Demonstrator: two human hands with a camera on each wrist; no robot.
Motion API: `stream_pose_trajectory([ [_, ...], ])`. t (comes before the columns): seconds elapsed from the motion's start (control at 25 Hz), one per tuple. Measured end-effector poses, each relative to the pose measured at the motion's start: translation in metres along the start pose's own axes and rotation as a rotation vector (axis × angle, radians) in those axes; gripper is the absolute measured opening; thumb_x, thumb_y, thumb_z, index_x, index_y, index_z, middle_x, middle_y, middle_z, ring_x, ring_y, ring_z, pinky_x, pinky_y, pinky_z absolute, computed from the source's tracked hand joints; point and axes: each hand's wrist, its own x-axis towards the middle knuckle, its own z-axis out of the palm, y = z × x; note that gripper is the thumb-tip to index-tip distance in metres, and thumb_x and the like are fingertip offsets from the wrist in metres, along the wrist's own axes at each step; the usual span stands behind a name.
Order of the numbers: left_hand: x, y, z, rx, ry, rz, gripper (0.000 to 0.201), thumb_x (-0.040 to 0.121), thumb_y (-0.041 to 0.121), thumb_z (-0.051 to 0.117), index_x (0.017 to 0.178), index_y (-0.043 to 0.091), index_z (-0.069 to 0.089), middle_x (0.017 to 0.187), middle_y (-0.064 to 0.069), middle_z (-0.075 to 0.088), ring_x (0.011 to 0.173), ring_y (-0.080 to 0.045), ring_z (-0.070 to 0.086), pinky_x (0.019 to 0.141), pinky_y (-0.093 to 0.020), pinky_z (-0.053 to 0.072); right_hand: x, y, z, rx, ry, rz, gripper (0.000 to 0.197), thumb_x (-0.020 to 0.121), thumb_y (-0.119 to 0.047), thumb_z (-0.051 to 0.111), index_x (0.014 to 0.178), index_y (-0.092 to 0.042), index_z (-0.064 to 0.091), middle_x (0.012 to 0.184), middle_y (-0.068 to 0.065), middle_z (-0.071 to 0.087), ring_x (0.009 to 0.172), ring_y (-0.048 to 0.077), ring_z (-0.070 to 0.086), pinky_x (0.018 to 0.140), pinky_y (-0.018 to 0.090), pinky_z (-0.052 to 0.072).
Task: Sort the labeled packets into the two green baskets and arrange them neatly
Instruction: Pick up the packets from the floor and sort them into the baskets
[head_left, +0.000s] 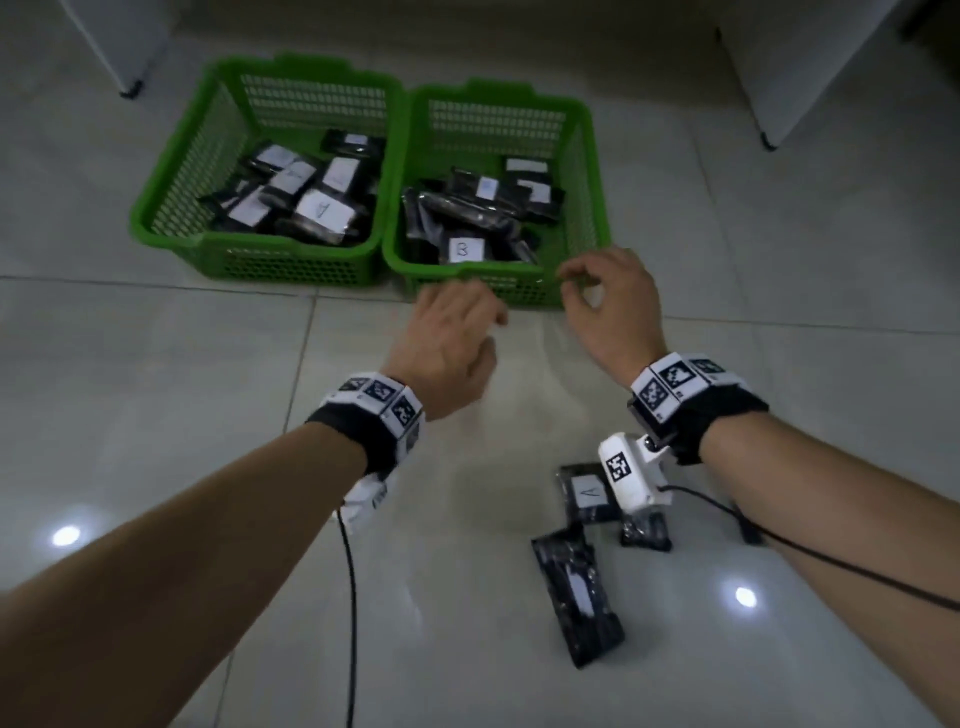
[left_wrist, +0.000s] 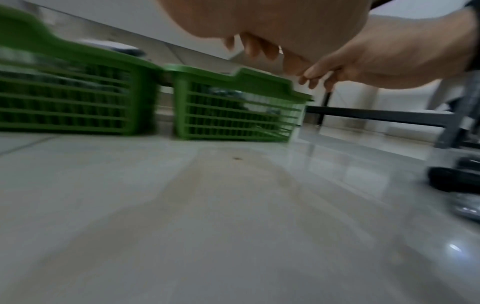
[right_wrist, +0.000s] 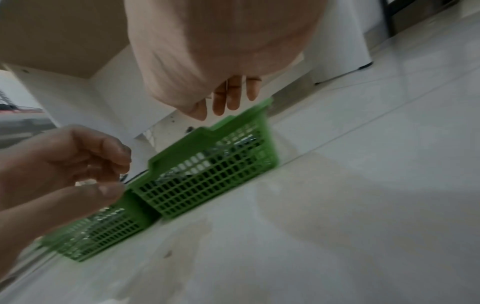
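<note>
Two green baskets stand side by side on the tiled floor. The left basket (head_left: 171, 208) holds several black packets with white labels, one marked A (head_left: 323, 210). The right basket (head_left: 592, 208) holds several more, one marked B (head_left: 461, 249). My left hand (head_left: 457, 332) hovers just in front of the right basket's near wall, fingers loosely curled and holding nothing. My right hand (head_left: 597, 291) hangs over that basket's near right corner, fingers relaxed and empty. Three black packets lie on the floor under my right wrist: one labelled A (head_left: 589, 493), a long one (head_left: 576, 597), and a small one (head_left: 644, 530).
White furniture legs stand at the back left (head_left: 130, 78) and back right (head_left: 769, 119). A black cable (head_left: 353, 597) trails from my left wrist, another (head_left: 831, 556) from my right. In the left wrist view a dark metal frame (left_wrist: 376, 117) runs along the floor to the right of the baskets.
</note>
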Motion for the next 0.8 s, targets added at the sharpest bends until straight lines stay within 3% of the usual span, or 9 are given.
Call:
stream_pose_trajectory([
  [0.12,0.006,0.044,0.031,-0.149,-0.267,0.191,0.025,0.085,0.027,0.060,0.105,0.012,0.061,0.108,-0.008,0.057,0.094,-0.028,0.054,0.082,-0.040,0.044,-0.018,0.026,-0.028,-0.044,-0.009,0.074,0.012,0.083,-0.010,0.065,0.090,-0.015,0.074,0.091,0.002,0.067,0.087,0.022,0.059,0.079,0.027,0.043],
  [0.2,0.005,0.063,0.046,-0.207,-0.532,0.244,0.042,0.088,0.039,0.061,0.121,0.013,0.058,0.121,-0.007,0.053,0.102,-0.026,0.055,0.087,-0.040,0.048,-0.030,0.038,-0.048,-0.113,-0.038,0.159,0.011,0.082,-0.013,0.065,0.088,-0.016,0.073,0.090,0.001,0.067,0.085,0.020,0.058,0.078,0.032,0.048],
  [0.28,-0.003,0.074,0.058,-0.208,-0.729,0.293,0.060,0.086,0.050,0.062,0.135,0.018,0.050,0.133,-0.005,0.046,0.114,-0.023,0.050,0.096,-0.035,0.045,-0.044,0.046,-0.069,-0.242,-0.129,0.294,0.011,0.081,-0.016,0.065,0.090,-0.016,0.073,0.097,0.003,0.067,0.092,0.023,0.060,0.081,0.035,0.050],
  [0.36,-0.008,0.076,0.065,-0.179,-0.779,0.363,0.067,0.082,0.057,0.063,0.138,0.025,0.047,0.135,0.001,0.044,0.119,-0.018,0.043,0.101,-0.034,0.040,-0.057,0.049,-0.090,-0.437,-0.291,0.493,0.020,0.082,-0.018,0.065,0.101,-0.014,0.071,0.112,0.008,0.062,0.109,0.029,0.057,0.088,0.037,0.050],
  [0.44,-0.008,0.073,0.068,-0.222,-0.768,0.399,0.063,0.080,0.057,0.065,0.134,0.030,0.048,0.129,0.006,0.045,0.117,-0.014,0.042,0.100,-0.034,0.038,-0.075,0.051,-0.105,-0.654,-0.509,0.792,0.044,0.081,-0.028,0.068,0.122,-0.013,0.060,0.126,0.014,0.052,0.120,0.034,0.050,0.096,0.043,0.050],
  [0.52,-0.005,0.066,0.071,-0.297,-0.770,0.428,0.054,0.082,0.053,0.066,0.128,0.029,0.051,0.125,0.008,0.048,0.111,-0.013,0.043,0.096,-0.035,0.041,-0.101,0.050,-0.113,-0.684,-0.654,1.053,0.074,0.072,-0.039,0.070,0.137,-0.018,0.041,0.129,0.017,0.048,0.116,0.039,0.052,0.094,0.047,0.052],
  [0.64,0.000,0.060,0.074,-0.355,-0.772,0.498,0.046,0.078,0.046,0.072,0.113,0.024,0.053,0.113,0.007,0.053,0.101,-0.015,0.047,0.086,-0.039,0.046,-0.144,0.037,-0.106,-0.569,-0.539,1.158,0.077,0.080,-0.023,0.065,0.145,-0.029,0.024,0.122,0.019,0.055,0.100,0.038,0.058,0.083,0.042,0.055],
  [0.72,0.002,0.060,0.076,-0.422,-0.857,0.348,0.058,0.070,0.041,0.081,0.116,0.024,0.050,0.107,0.006,0.054,0.097,-0.016,0.053,0.083,-0.035,0.048,-0.164,0.017,-0.097,-0.552,-0.331,1.086,0.085,0.079,-0.019,0.073,0.146,-0.029,0.022,0.116,0.011,0.056,0.105,0.035,0.055,0.082,0.040,0.050],
  [0.8,0.004,0.055,0.075,-0.501,-0.908,0.190,0.061,0.072,0.036,0.082,0.122,0.021,0.051,0.105,0.002,0.060,0.095,-0.019,0.059,0.077,-0.029,0.047,-0.170,-0.012,-0.089,-0.472,-0.077,0.939,0.098,0.071,-0.033,0.084,0.148,-0.023,0.024,0.111,0.003,0.053,0.110,0.027,0.049,0.086,0.041,0.047],
])
